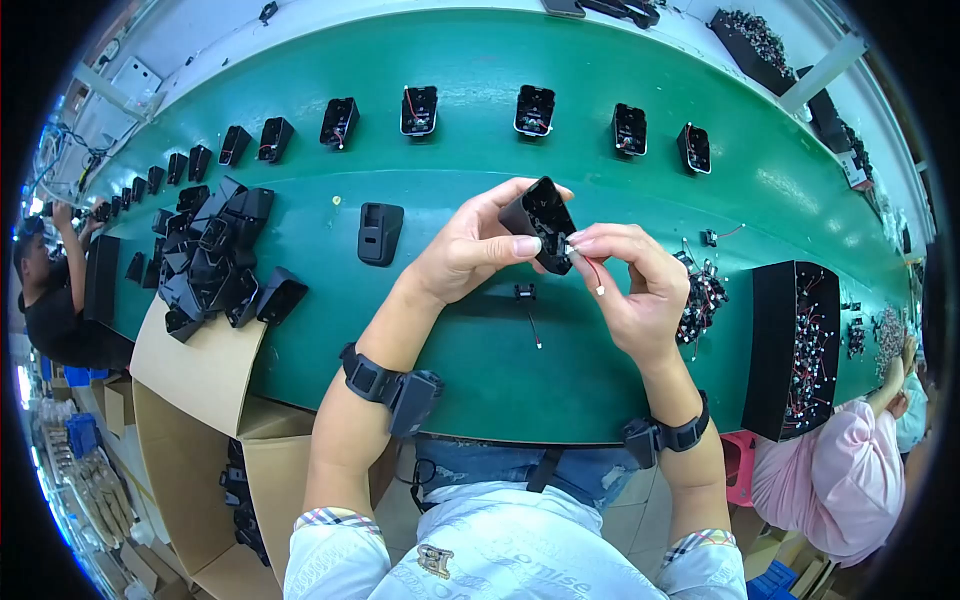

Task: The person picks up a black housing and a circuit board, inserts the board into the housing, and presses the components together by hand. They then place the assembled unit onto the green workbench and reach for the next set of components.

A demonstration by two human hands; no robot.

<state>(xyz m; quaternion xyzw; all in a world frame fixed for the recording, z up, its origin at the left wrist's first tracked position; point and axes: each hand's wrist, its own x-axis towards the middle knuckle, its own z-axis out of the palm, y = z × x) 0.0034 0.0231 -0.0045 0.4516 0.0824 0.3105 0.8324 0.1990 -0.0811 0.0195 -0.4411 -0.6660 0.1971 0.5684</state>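
My left hand (pixel 470 240) is closed around a black plastic housing (pixel 542 212), tilted with its hollow inside facing up. At the housing's lower end, my right hand (pixel 630 275) pinches a small part (pixel 574 250) with red and black wires and a white connector (pixel 600 290) hanging from it. The pinched part is mostly covered by my fingertips. On the green table below my hands lie a small black component (pixel 525 291) and a short wire with a white plug (pixel 538 340). Left of my left hand, another black housing (pixel 380 234) rests alone.
A heap of black housings (pixel 215 250) lies at left, beside an open cardboard box (pixel 190 430). Housings with wires (pixel 420 110) stand in a row along the back. At right are a pile of wired parts (pixel 703 300) and a black bin (pixel 770 350). Other people sit at both sides.
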